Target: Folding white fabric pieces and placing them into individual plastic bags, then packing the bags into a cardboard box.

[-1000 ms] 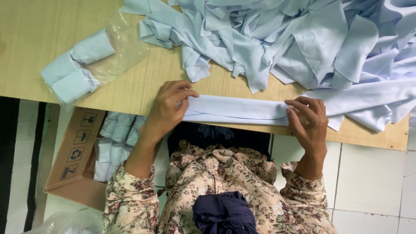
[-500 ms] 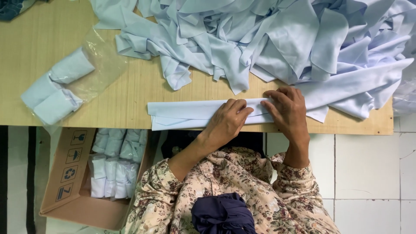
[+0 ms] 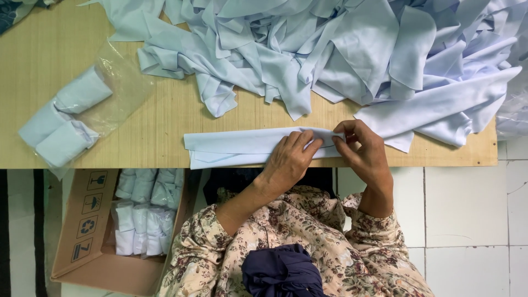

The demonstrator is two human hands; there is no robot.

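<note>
A long folded strip of pale blue cloth (image 3: pixel 234 147) lies along the near edge of the wooden table (image 3: pixel 159 124). My left hand (image 3: pixel 289 159) presses flat on the strip near its right end. My right hand (image 3: pixel 366 151) pinches that right end between thumb and fingers, lifting it slightly off the table. Just behind both hands rises a big loose heap of pale blue cloth pieces (image 3: pixel 341 49).
A clear plastic bag (image 3: pixel 82 110) with rolled pale blue cloths lies at the table's left. Below the table edge, an open cardboard box (image 3: pixel 93 220) holds several bagged rolls. White floor tiles (image 3: pixel 467 220) show at the right. A dark cloth bundle (image 3: pixel 283 272) rests on my lap.
My left hand slid right along the strip from its left end to beside my right hand. My right hand went from pressing flat to pinching the strip's right end.
</note>
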